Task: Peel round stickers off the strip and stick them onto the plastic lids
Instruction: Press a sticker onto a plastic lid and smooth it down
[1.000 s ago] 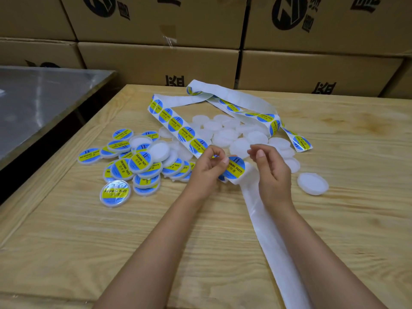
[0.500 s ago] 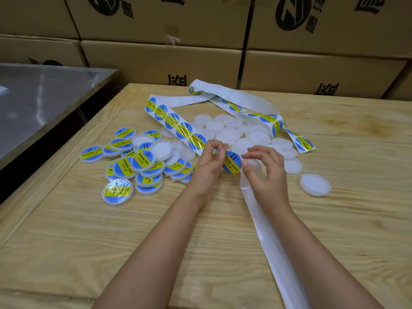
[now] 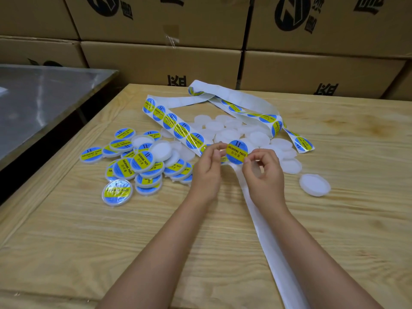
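Head view: sticker is sitting raised at centre, print facing camera, between both hands. Right hand is pinching its 4 o'clock edge with thumb and forefinger, other fingers loosely curled. Left hand is pinching the strip right at the sticker's 9 o'clock edge. Can't tell if the sticker is fully free of the backing. Liner is trailing off toward 5 o'clock. Bare lids are lying just behind the sticker, 11 to 2 o'clock. Lone lid is lying at 4 o'clock, right hand nearer. Labelled lids are piling up at 9 o'clock. Likely placement is going forward or rightward, right hand leading.
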`<action>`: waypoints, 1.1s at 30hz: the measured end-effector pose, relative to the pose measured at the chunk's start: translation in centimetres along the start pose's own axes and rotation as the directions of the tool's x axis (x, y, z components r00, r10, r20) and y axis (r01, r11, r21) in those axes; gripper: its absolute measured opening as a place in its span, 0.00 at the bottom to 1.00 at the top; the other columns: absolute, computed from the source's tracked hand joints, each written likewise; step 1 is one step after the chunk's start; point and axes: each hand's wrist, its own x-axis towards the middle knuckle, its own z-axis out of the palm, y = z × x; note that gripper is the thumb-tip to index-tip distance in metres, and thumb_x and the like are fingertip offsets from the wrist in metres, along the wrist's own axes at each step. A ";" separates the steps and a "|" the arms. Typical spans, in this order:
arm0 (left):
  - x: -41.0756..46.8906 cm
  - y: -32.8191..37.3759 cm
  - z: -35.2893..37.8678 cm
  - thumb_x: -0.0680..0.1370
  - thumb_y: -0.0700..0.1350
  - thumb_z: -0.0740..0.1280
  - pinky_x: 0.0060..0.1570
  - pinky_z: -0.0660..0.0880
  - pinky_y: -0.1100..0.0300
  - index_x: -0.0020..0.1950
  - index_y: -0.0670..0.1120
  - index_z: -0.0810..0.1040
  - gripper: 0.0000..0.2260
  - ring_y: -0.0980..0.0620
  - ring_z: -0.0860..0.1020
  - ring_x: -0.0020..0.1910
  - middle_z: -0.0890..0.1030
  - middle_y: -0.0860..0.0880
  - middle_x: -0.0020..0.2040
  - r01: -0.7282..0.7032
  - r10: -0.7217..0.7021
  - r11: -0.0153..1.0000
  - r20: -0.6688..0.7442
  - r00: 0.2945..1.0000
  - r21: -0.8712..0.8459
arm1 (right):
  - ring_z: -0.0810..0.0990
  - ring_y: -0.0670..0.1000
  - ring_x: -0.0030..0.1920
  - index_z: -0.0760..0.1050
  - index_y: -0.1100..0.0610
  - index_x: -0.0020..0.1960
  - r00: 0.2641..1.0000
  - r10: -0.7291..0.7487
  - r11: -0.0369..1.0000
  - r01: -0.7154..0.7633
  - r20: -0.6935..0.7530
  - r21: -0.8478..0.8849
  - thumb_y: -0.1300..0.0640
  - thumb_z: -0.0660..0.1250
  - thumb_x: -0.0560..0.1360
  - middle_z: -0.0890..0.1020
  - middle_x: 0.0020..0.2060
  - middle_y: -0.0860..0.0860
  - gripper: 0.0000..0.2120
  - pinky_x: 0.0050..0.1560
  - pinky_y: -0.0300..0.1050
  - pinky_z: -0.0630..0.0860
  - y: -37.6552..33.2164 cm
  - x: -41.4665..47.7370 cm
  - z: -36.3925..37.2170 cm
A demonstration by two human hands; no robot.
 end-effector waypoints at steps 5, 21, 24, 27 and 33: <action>-0.1 -0.2 -0.7 0.82 0.41 0.54 0.62 0.69 0.56 0.74 0.46 0.61 0.19 0.50 0.74 0.63 0.76 0.49 0.63 -0.097 0.117 0.933 -0.039 0.992 0.347 | 0.73 0.49 0.45 0.69 0.50 0.41 0.995 -0.048 0.998 0.051 -0.088 0.035 0.59 0.61 0.71 0.74 0.40 0.45 0.04 0.48 0.36 0.68 -0.1 -0.1 0.0; 0.5 -0.4 -2.4 0.68 0.42 0.68 0.70 0.53 0.38 0.37 0.41 0.79 0.04 0.42 0.78 0.43 0.80 0.44 0.35 -0.263 0.218 -0.030 0.263 0.940 0.964 | 0.76 0.40 0.46 0.72 0.37 0.45 0.965 -0.032 0.950 -0.051 0.261 0.307 0.47 0.64 0.70 0.78 0.42 0.36 0.06 0.49 0.34 0.70 3.0 0.0 0.8; 0.2 -0.9 -2.1 0.70 0.43 0.67 0.70 0.56 0.41 0.44 0.43 0.80 0.06 0.42 0.78 0.45 0.79 0.43 0.41 -0.368 0.233 0.098 0.338 0.912 0.925 | 0.76 0.40 0.46 0.71 0.40 0.46 0.970 -0.027 0.943 -0.054 0.240 0.327 0.48 0.65 0.69 0.78 0.43 0.35 0.07 0.49 0.34 0.71 3.4 0.3 0.5; -0.1 -0.9 -1.8 0.74 0.46 0.62 0.71 0.50 0.43 0.48 0.47 0.77 0.08 0.43 0.77 0.51 0.79 0.45 0.47 -0.385 0.168 0.122 0.363 0.916 0.915 | 0.77 0.41 0.48 0.70 0.44 0.48 0.975 -0.015 0.933 -0.067 0.223 0.353 0.51 0.66 0.70 0.79 0.44 0.37 0.09 0.50 0.36 0.72 3.6 0.5 0.4; -0.1 -1.2 -1.6 0.74 0.49 0.63 0.65 0.55 0.50 0.53 0.48 0.72 0.10 0.46 0.75 0.55 0.78 0.49 0.51 -0.380 0.120 0.232 0.361 0.925 0.896 | 0.78 0.41 0.51 0.68 0.49 0.51 0.980 -0.014 0.944 -0.052 0.197 0.325 0.58 0.64 0.71 0.78 0.49 0.46 0.11 0.51 0.34 0.73 3.6 0.8 -0.1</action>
